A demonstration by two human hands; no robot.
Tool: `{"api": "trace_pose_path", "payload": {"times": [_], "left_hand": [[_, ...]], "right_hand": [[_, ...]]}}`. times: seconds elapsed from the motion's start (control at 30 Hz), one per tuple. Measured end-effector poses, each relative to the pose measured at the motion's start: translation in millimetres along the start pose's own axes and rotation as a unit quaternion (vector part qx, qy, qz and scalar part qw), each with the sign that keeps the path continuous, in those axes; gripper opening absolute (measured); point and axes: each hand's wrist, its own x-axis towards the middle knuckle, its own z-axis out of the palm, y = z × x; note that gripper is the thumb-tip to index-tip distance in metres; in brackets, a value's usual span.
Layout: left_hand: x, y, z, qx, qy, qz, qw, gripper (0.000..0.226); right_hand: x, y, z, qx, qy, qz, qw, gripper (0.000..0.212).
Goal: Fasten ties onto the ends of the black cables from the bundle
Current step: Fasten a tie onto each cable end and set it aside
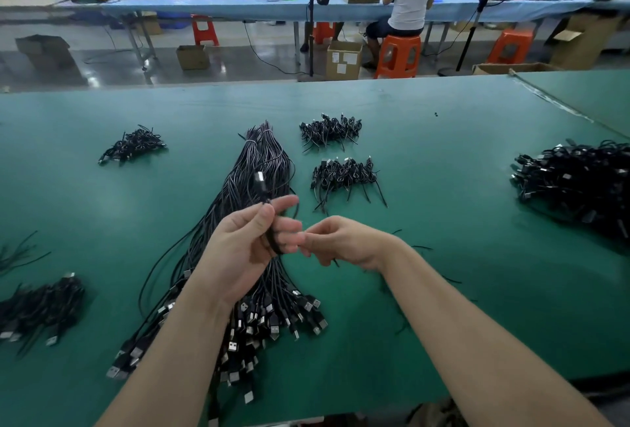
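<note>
A long bundle of black cables (249, 188) lies down the middle of the green table (443, 160), its USB plugs fanned out toward me. Above it my left hand (249, 242) grips one black cable (272, 239) coiled into a small loop, thumb on top, its plug end sticking up. My right hand (337, 239) is curled close beside the loop, fingertips touching it and pinching a thin black tie whose end pokes out below the palm.
Small heaps of coiled cables sit at the far left (133, 145), behind the bundle (330, 130), and mid-right (344, 177). A big heap (579, 184) fills the right edge, another (37, 307) the left. Loose ties (20, 252) lie at left. A person sits at a far bench.
</note>
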Motion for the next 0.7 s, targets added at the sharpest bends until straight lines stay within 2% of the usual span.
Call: {"api": "trace_pose_path", "payload": {"times": [0.1, 0.2, 0.3, 0.4, 0.53, 0.7], "left_hand": [[-9, 1, -3, 0.068, -0.067, -0.058, 0.994, 0.036], [-13, -5, -1, 0.142, -0.082, -0.103, 0.981, 0.032], [-10, -17, 3, 0.172, -0.052, -0.116, 0.977, 0.029], [-2, -29, 4, 0.213, 0.02, -0.09, 0.973, 0.026], [7, -39, 7, 0.137, 0.11, -0.05, 0.983, 0.03], [19, -33, 18, -0.013, 0.17, -0.038, 0.985, 0.031]], "right_hand": [[3, -5, -14, 0.062, 0.024, 0.038, 0.997, 0.045], [4, -13, -22, 0.108, 0.066, 0.052, 0.991, 0.051], [2, -21, -22, 0.118, 0.053, 0.041, 0.991, 0.044], [1, -28, -16, 0.093, 0.036, 0.033, 0.994, 0.04], [1, -36, -9, 0.043, 0.038, 0.015, 0.998, 0.038], [4, -34, 1, 0.009, 0.048, -0.008, 0.999, 0.037]]}}
